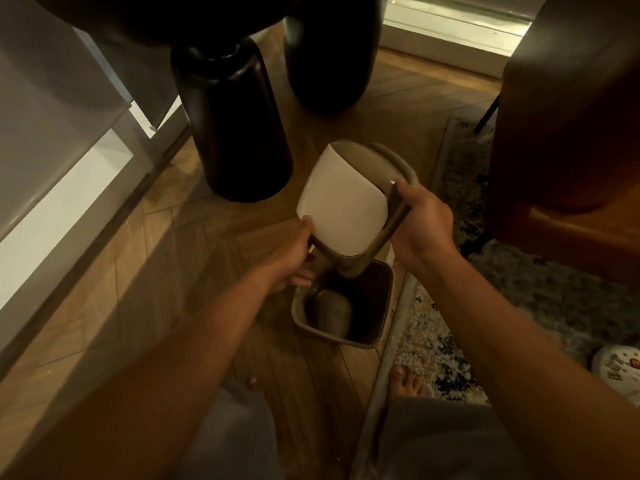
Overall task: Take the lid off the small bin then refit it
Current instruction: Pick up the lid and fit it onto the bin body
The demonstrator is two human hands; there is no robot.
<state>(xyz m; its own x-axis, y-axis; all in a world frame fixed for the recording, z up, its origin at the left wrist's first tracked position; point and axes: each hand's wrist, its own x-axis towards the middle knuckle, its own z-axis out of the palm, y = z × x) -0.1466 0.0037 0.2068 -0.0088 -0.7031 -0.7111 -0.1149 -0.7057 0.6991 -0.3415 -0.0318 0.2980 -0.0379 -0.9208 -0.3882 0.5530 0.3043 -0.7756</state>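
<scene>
Lid (344, 209), beige frame with white flap, held tilted in the air above the open small bin (346, 308) on the wooden floor (214, 265). Left hand (294, 261) clasps its lower left edge; right hand (420, 223) clamps the frame's right side, both forearms extended forward.
</scene>
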